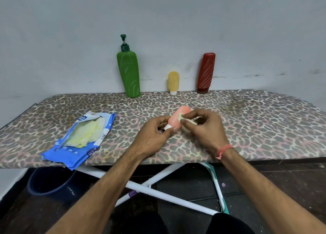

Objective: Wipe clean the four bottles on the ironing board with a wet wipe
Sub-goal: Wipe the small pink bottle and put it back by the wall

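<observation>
A plain grey wall (70, 31) stands behind an ironing board (255, 121) with a leopard-print cover, seen from above by the person working at it. The board's right end runs out of view. Below it, white crossed legs (158, 193) and part of a dark blue bucket (47, 184) show, the bucket half hidden under the board's edge.

Near the middle of the board, the left hand (155, 135) holds a small pink bottle (176, 119) at its white cap end, fingers curled round it. The bottle is tilted, cap toward the person, rounded end pointing away. The right hand (206, 128) pinches a pale, folded wet wipe (185, 123) against the bottle's side. Most of the wipe is hidden under the fingers, so its full shape cannot be made out. A reddish thread band (225, 150) circles the right wrist.

At the back, 3 bottles stand against the wall. A tall green pump bottle (128, 71) leans on the left. A small yellow bottle (173, 83) stands on its white cap in the middle. A dark red bottle (205, 73) leans on the right. The green and red ones carry pale slanted streaks.

On the left of the board lies an open blue wet-wipe packet (79, 151) with pale yellow wipes showing; its printed text is too small to read.
</observation>
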